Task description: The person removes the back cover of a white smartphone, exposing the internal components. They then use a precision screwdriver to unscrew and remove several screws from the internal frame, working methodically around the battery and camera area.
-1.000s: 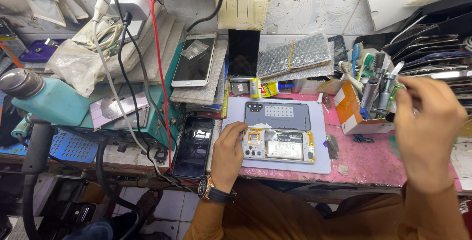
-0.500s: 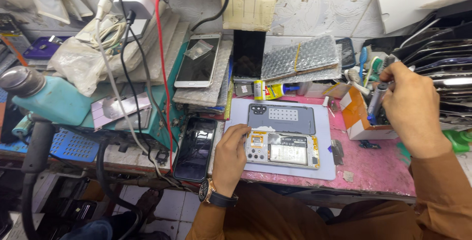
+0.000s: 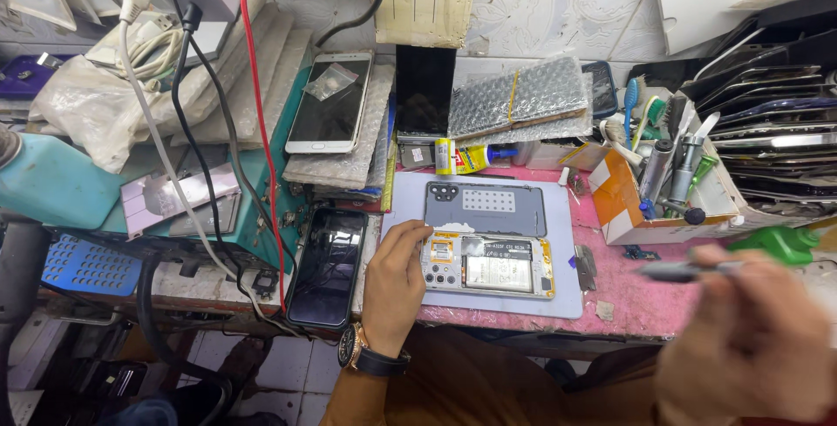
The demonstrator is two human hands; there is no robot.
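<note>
The right hand (image 3: 750,339), blurred and nearest the camera, is closed around a slim grey tool (image 3: 684,271) whose tip points left toward the work; what kind of tip it has cannot be told. The left hand (image 3: 397,282) lies flat and loosely spread, fingertips pressing the left end of the opened phone (image 3: 488,265), holding nothing. That phone sits face down with its insides bare on a grey mat (image 3: 567,304), on the pink worktop (image 3: 636,291), and its grey back cover (image 3: 486,208) lies just beyond it on the same mat. To do this well, I judge the left hand should keep the body pinned so it cannot slide, while the tool comes in low and steady, tip placed squarely before any force. Left of the mat lies a dark phone (image 3: 327,265). Farther back are an orange box of tools (image 3: 621,204), a small yellow glue tube (image 3: 471,157) and a white phone (image 3: 331,103).
</note>
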